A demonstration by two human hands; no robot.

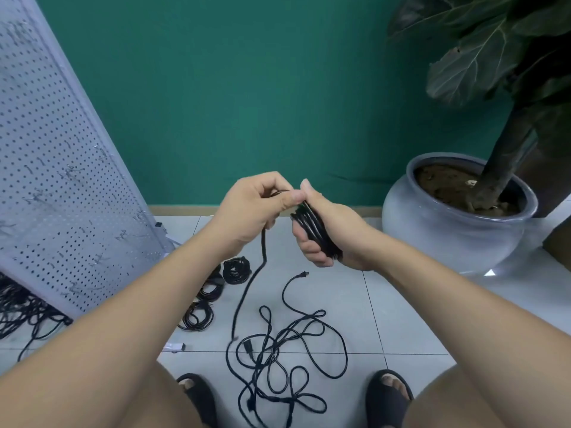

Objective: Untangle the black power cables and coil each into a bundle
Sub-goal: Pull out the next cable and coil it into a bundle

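My right hand (332, 234) is closed around a coil of black power cable (313, 227) with several loops, held above the floor. My left hand (258, 205) pinches the same cable just left of the coil, and its free length (247, 291) hangs down to the tiles. A tangled heap of black cables (284, 359) lies on the floor between my feet, one plug end (304, 274) sticking out toward the back. Three coiled bundles lie to the left: one (236, 270), a second (211, 287) partly hidden by my left forearm, and a third (196, 318).
A white perforated panel (55, 180) leans at the left, with more loose black cable (24, 313) under it. A grey ceramic pot (454, 230) with a large plant stands at the right against the green wall. My sandalled feet (391, 396) flank the tangle. A small white object (174, 346) lies on the tiles.
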